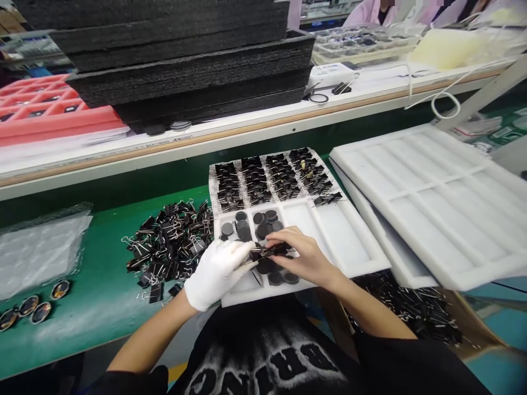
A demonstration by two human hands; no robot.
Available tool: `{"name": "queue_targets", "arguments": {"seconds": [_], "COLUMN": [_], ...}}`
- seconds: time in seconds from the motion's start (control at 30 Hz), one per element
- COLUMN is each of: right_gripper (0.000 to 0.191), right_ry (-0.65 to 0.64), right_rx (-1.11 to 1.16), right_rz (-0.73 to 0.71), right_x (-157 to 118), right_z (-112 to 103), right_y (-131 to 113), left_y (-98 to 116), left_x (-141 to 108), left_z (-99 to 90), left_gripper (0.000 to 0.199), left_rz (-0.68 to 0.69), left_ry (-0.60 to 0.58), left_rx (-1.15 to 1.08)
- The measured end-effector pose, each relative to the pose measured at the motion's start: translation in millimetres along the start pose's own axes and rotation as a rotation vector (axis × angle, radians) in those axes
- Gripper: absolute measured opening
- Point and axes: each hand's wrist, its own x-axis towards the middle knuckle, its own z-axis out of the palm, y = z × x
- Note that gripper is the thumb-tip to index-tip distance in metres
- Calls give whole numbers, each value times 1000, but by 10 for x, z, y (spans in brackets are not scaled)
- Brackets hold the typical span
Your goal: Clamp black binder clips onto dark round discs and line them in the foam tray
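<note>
Single head-worn view; faces forward, down; left hand (216,272), right hand (307,255) near.

Blk foam trays (185,71) stacked on white shelf (247,131); red foam tray (61,126) to their L. Upper R: looped white cable (446,117). Bkgd: person in pink (364,13). Lower L, on green tabletop (99,263): translucent plastic sheet (37,249).

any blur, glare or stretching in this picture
Head view: gloved left hand very bright, little detail; head view: held clip hard to separate from dark discs; head view: boxed clips, lower right, look smeared; head view: white trays look stretched rightward.
</note>
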Motion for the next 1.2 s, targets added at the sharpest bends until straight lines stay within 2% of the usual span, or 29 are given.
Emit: {"name": "queue_targets", "arguments": {"seconds": [0.07,0.13,0.2,0.3,0.43,0.53,0.63,0.77,0.87,0.97,1.03,1.1,1.13,1.2], "right_gripper": [41,40,32,14,12,16,21,24,24,32,36,32,29,27], "right_ry": [52,77,83,72,73,94,140,183,191,245,271,199,94,-197], "right_rx": [-106,-223,-336,-429,-458,-497,-561,-642,-679,-738,-811,-848,-811,-714], "right_rz": [-139,-191,-146,27,168,187,197,206,198,172,105,-8,-71,-98], "right_x": [-50,-108,-182,-325,-502,-547,-530,-512,-522,-501,-442,-358,-317,-259], "right_z": [-21,-121,-326,-810,-1453,-1648,-1604,-1474,-1456,-1404,-1261,-1018,-875,-601], "right_y": [35,88,184,449,963,1315,1546,1687,1678,1513,1307,1062,943,750], "left_y": [19,37,47,45,36,38,42,44,37,-8,-84,-215,-306,-546], "left_x": [-6,-32,-82,-179,-267,-275,-265,-301,-414,-628,-815,-1015,-1117,-1336], "left_z": [38,77,109,126,116,128,146,122,38,-96,-185,-254,-277,-307], "left_gripper": [42,51,54,45,36,36,36,36,36,36,32,20,16,14], "left_rz": [-14,-70,-114,-135,-103,-67,-44,-46,-85,-166,-255,-385,-462,-619], "left_ry": [44,62,48,1,-84,-121,-137,-136,-146,-100,33,237,348,545], "left_rx": [30,39,8,-70,-126,-138,-139,-148,-156,-149,-137,-95,-47,99]}}
